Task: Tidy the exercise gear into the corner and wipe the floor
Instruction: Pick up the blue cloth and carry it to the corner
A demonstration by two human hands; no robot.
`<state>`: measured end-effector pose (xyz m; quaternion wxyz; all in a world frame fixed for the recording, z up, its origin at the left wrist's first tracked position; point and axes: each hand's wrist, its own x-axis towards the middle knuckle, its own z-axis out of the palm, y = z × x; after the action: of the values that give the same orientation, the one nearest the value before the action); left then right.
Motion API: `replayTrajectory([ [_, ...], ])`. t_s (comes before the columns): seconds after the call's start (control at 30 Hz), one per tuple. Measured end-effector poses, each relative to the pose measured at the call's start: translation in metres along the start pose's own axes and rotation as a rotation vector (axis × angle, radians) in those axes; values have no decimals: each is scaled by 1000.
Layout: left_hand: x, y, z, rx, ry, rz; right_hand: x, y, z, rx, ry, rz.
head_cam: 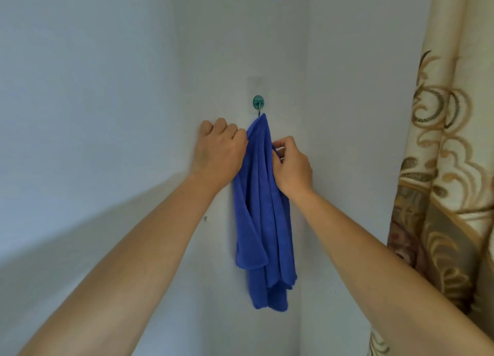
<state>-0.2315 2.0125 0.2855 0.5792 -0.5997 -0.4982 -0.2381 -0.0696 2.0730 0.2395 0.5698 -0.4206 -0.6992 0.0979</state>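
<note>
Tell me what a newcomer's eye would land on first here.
A bright blue cloth hangs from a small teal hook on the white wall, dead centre. Both hands meet at its upper part: the left hand grips its left edge, the right hand pinches its right side. A gold-patterned curtain fills the right edge.

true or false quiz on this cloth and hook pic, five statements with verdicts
1. The blue cloth hangs from a teal hook on the wall. True.
2. Only the right hand is on the cloth. False: the left hand grips its left edge too.
3. A patterned curtain hangs to the right of the cloth. True.
4. The cloth lies spread flat on the floor. False: it hangs bunched in folds against the wall.
5. The right hand pinches the cloth's right edge. True.
</note>
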Motion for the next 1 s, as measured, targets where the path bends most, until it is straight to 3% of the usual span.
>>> replayTrajectory([
  [0.17, -20, 9, -19, -172, -50, -104, -29, 3, -20, -91, -74, 15],
  [0.33, -107, 21, -81, -219, -4, -412, -97, 12, -29, -217, -24, -234],
  [0.47, -221, 38, -137, -68, -221, -562, -184, 37, -8, -231, -129, -416],
  [0.63, -350, 62, -230, 89, -548, -728, -319, 36, 30, -126, -430, -441],
  [0.8, -420, 43, -345, 302, -760, -787, -434, -31, 67, 35, -631, -542],
  [1.0, -464, -20, -520, 555, -713, -1001, -535, -182, 72, 326, -706, -727],
])
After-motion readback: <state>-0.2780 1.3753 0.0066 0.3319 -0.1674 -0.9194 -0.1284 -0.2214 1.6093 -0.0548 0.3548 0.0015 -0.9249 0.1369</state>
